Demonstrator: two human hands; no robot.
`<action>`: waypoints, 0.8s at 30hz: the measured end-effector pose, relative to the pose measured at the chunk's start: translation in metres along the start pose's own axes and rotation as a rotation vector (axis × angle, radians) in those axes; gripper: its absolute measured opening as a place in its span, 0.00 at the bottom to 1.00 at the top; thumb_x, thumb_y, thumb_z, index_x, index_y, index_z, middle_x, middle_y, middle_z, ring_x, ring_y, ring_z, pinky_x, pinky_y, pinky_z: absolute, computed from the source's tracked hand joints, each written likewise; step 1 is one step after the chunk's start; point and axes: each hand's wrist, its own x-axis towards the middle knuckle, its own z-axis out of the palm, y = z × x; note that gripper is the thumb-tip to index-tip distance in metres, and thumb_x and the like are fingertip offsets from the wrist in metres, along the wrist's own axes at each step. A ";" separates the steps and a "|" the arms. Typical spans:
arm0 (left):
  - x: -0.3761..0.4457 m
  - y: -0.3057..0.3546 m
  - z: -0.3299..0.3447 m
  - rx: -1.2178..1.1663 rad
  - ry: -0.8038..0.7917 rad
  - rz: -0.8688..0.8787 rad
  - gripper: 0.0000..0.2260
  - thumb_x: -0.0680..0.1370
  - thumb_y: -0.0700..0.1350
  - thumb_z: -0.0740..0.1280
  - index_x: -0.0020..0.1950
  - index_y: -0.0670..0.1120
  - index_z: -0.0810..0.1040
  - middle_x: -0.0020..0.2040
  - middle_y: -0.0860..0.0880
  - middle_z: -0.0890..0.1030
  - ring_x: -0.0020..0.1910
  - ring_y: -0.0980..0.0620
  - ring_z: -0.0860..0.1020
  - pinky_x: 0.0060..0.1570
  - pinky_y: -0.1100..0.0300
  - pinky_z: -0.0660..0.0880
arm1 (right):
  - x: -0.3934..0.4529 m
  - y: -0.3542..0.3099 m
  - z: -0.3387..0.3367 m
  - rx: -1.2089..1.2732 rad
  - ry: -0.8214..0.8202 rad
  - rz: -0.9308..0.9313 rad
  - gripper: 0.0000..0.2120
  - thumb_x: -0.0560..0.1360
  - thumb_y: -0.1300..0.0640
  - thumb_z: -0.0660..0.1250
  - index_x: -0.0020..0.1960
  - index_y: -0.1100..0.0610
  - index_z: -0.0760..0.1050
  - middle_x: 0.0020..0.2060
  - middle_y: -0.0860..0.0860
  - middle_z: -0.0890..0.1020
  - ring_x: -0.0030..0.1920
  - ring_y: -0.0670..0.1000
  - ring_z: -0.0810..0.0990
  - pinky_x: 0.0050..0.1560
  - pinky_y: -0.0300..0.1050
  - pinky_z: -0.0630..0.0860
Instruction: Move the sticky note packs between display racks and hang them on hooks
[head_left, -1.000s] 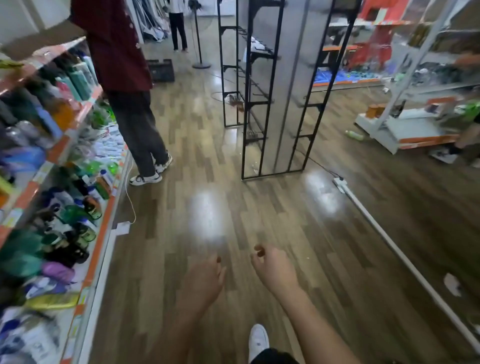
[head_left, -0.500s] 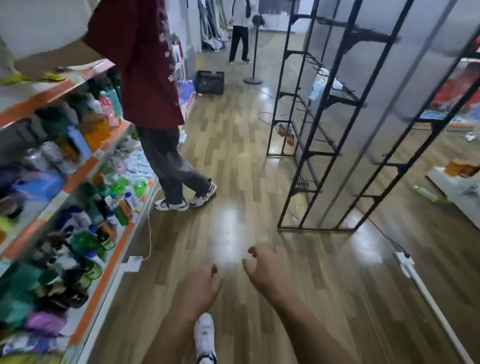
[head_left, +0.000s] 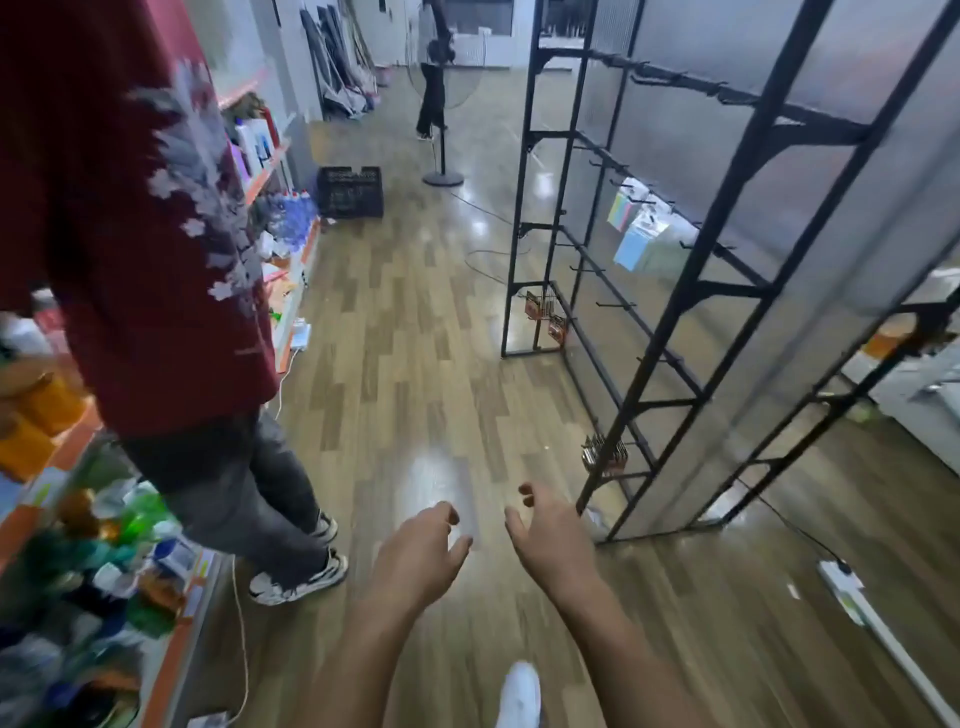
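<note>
Low in the view, over the wood floor: both hands are reaching forward side by side, near each other but apart.
Left hand (head_left: 415, 558): its fingers are hanging loosely curled and released, holding nothing.
Right hand (head_left: 550, 540): its fingers (head_left: 527, 493) are lying relaxed and slightly bent, gripping nothing.
Sticky note packs (head_left: 636, 231): pastel packs are hanging on hooks well beyond the right fingertips and up to the right, on the black display rack (head_left: 670, 312).
Display rack: it is standing just to the right of the right hand's fingers, its black frame backed by a translucent panel, with rows of hooks sticking out.
Small orange items (head_left: 545, 314): they are hanging low on the rack, far ahead of the fingers.
Person in a red shirt (head_left: 135, 234): standing to the left of the left fingers, feet in dark-and-white shoes on the floor.
Shelves (head_left: 182, 613): stocked with blurred, coloured goods, running along the far left of the left hand.
Black crate (head_left: 350, 192): sitting on the floor far ahead of both hands.
White shoe (head_left: 519, 696): showing below the hands, between the forearms.
</note>
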 end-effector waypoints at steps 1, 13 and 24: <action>0.028 0.000 -0.002 -0.006 -0.012 0.011 0.15 0.80 0.56 0.62 0.63 0.51 0.72 0.60 0.54 0.79 0.57 0.52 0.77 0.56 0.53 0.75 | 0.027 -0.002 0.000 0.005 0.007 0.003 0.18 0.79 0.48 0.63 0.67 0.54 0.73 0.60 0.49 0.80 0.62 0.50 0.78 0.55 0.43 0.71; 0.352 0.040 -0.091 0.002 0.109 0.012 0.15 0.80 0.55 0.62 0.64 0.50 0.74 0.61 0.54 0.79 0.59 0.53 0.77 0.56 0.54 0.75 | 0.368 -0.052 -0.056 -0.027 0.089 0.003 0.19 0.78 0.49 0.63 0.67 0.55 0.71 0.62 0.53 0.77 0.63 0.55 0.75 0.58 0.51 0.75; 0.614 0.101 -0.075 0.119 -0.022 0.371 0.17 0.80 0.56 0.61 0.66 0.51 0.72 0.63 0.52 0.76 0.62 0.50 0.74 0.58 0.57 0.71 | 0.553 -0.001 -0.104 0.000 0.417 0.401 0.17 0.80 0.47 0.62 0.64 0.57 0.73 0.58 0.53 0.78 0.58 0.55 0.78 0.52 0.46 0.73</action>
